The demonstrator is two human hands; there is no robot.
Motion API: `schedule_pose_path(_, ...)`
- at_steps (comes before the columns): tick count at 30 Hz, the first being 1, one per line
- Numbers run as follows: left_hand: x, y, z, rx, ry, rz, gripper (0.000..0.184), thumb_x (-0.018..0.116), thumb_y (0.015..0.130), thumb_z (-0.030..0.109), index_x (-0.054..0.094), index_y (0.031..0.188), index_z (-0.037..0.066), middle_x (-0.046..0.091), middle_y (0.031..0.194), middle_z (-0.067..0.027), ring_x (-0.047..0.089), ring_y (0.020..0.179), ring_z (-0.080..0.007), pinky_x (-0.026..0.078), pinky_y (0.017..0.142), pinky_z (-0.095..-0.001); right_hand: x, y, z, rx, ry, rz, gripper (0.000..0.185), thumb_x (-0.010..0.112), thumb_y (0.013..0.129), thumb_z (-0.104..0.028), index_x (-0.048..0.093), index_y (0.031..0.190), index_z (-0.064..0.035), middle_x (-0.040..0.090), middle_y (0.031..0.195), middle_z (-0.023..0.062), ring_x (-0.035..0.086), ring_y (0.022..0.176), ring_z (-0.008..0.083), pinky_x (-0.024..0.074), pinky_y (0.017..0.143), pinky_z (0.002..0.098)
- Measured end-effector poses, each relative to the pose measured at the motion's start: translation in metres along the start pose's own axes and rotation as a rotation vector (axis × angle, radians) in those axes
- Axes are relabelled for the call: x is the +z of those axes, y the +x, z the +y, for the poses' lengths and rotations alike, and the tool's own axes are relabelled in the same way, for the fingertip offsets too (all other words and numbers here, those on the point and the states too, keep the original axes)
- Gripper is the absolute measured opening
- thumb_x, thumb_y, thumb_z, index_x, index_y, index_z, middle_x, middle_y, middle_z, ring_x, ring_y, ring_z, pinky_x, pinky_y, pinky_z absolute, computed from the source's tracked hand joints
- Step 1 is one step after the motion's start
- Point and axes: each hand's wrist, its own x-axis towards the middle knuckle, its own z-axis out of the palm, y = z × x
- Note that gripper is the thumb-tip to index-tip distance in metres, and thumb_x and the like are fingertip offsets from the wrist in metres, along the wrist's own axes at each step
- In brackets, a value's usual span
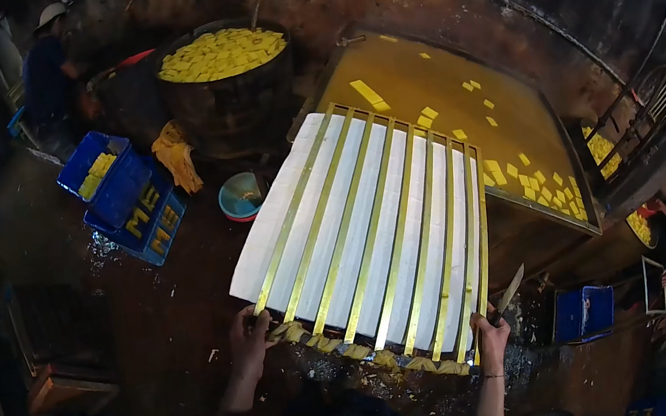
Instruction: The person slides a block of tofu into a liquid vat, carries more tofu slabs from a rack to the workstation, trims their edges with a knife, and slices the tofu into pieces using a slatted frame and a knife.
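Note:
A slatted frame [398, 247] of long yellow bars lies over a broad white slab [283, 231], which looks like tofu. White shows in strips between the bars. My left hand [248, 341] is closed on the frame's near left corner. At the near right corner, my right hand [491, 341] grips the frame's edge and also holds a knife [511, 289], its blade pointing up and away to the right. Crumpled yellowish cloth [319, 342] runs along the near edge between my hands. What supports the slab is hidden.
Beyond the slab, a wide vat [414, 60] of yellowish liquid holds floating yellow pieces. A round vat [228, 98] heaped with yellow pieces stands behind stacked blue crates [127, 197]. A bowl [241, 196] is on the floor. Other people [47, 79] stand far left and at right near a blue crate [583, 314].

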Motion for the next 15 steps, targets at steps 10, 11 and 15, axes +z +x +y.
schedule_pose_path(10, -0.004, 0.009, -0.008, 0.047, -0.002, -0.021, 0.034, 0.069, 0.089, 0.021, 0.055, 0.115, 0.003, 0.059, 0.099, -0.0059, 0.059, 0.087, -0.0133, 0.060, 0.068, -0.0328, -0.003, 0.002, 0.005, -0.023, 0.036, -0.067, 0.034, 0.066, 0.081, 0.002, 0.064, 0.115, 0.0053, 0.062, 0.077, -0.0003, 0.053, 0.063, 0.0075, 0.0414, 0.058, 0.0222)
schedule_pose_path(11, -0.004, 0.010, -0.008, 0.046, 0.000, -0.020, 0.034, 0.069, 0.089, 0.021, 0.055, 0.115, 0.003, 0.059, 0.099, -0.0059, 0.059, 0.087, -0.0133, 0.060, 0.068, -0.0328, 0.000, 0.002, 0.004, -0.021, 0.036, -0.067, 0.034, 0.066, 0.081, 0.002, 0.064, 0.115, 0.0053, 0.062, 0.077, -0.0003, 0.053, 0.063, 0.0075, 0.0414, 0.058, 0.0222)
schedule_pose_path(15, -0.004, 0.005, -0.006, 0.074, -0.011, 0.071, 0.037, 0.069, 0.089, 0.019, 0.051, 0.117, 0.004, 0.058, 0.101, -0.0089, 0.059, 0.090, -0.0151, 0.056, 0.071, -0.0315, 0.010, -0.019, -0.023, -0.309, -0.265, 0.134, 0.033, 0.065, 0.084, 0.000, 0.053, 0.114, 0.0011, 0.060, 0.085, 0.0009, 0.054, 0.069, 0.0082, 0.0458, 0.062, 0.0233)
